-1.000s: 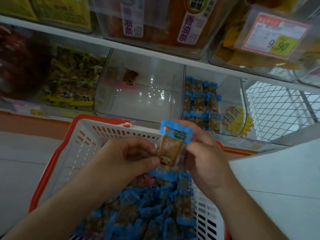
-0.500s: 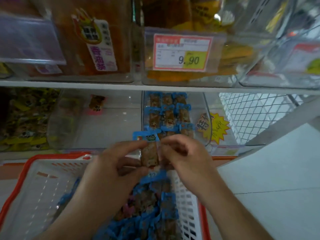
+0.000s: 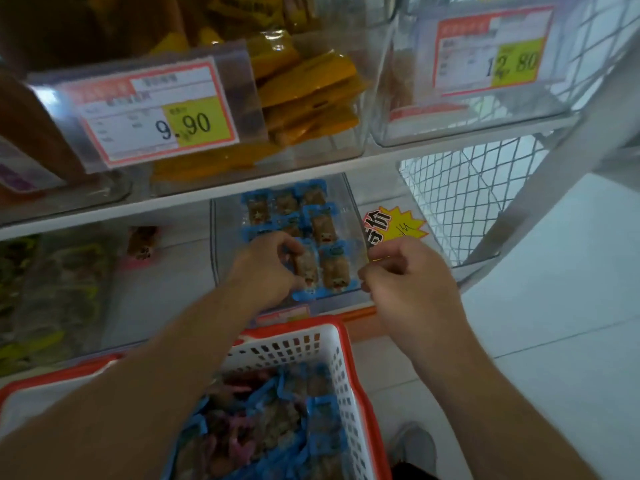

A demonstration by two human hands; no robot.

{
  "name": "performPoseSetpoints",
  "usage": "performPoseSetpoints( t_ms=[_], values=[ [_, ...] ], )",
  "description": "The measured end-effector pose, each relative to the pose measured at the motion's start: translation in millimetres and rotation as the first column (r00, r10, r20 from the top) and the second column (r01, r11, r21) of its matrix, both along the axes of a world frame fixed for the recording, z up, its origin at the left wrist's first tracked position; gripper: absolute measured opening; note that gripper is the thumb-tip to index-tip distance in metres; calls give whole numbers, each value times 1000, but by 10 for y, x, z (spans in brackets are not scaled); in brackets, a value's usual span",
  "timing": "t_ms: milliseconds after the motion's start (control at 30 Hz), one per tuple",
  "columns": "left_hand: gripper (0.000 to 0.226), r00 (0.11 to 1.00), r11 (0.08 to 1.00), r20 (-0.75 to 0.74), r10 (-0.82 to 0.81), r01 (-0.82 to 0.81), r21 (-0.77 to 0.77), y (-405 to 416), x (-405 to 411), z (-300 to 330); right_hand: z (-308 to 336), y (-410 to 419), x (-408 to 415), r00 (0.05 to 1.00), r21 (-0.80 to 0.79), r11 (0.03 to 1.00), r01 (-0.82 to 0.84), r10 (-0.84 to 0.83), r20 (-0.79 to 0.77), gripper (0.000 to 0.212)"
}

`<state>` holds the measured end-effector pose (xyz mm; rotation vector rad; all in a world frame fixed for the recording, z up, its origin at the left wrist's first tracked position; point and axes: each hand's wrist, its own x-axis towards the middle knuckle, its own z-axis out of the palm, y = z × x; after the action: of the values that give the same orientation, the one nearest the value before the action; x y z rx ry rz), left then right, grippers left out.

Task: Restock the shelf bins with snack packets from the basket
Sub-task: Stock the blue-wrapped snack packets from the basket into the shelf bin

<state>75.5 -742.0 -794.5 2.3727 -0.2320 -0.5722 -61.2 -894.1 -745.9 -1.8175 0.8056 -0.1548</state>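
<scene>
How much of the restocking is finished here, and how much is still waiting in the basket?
Partly done: the clear plastic shelf bin already holds rows of blue-edged snack packets. In hand: the left hand sets one blue-edged packet at the front row, while the right hand hovers beside it, fingers curled. Left: the red-rimmed white basket still holds many packets.

I see a white two-tier shelf [image 3: 221, 199]. On the upper tier stand clear bins: one [image 3: 263, 157] with yellow packets and a 9.90 price tag, and just beside it on the right another [image 3: 460, 129] tagged 2.80. On the lower tier sits a clear bin [image 3: 346, 199] of blue-edged snack packets [image 3: 323, 230] in rows, a nearly bare bin [image 3: 162, 292] left of it, and further left one [image 3: 55, 299] with yellow-green packets.
</scene>
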Motion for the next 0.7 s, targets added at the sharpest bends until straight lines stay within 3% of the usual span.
performPoseSetpoints(
  t_ms=[200, 367, 533, 700],
  values=[
    [48, 992, 969, 84, -93, 71, 235, -15, -61, -51, 50, -32, -41, 999, 11, 999, -45, 45, -12, 18],
    [28, 975, 943, 169, -144, 83, 322, -52, -118, -55, 48, -28, -58, 997, -19, 997, -70, 69, -45, 19],
    [23, 977, 968, 181, -116, 71, 240, -17, -221, 100, 10, 13, -51, 992, -82, 991, -104, 96, -87, 23],
    [20, 974, 994, 199, -107, 109, 1, 413, -632, 561, 106, 189, -58, 981, -123, 975, -187, 177, -85, 19]
  ],
)
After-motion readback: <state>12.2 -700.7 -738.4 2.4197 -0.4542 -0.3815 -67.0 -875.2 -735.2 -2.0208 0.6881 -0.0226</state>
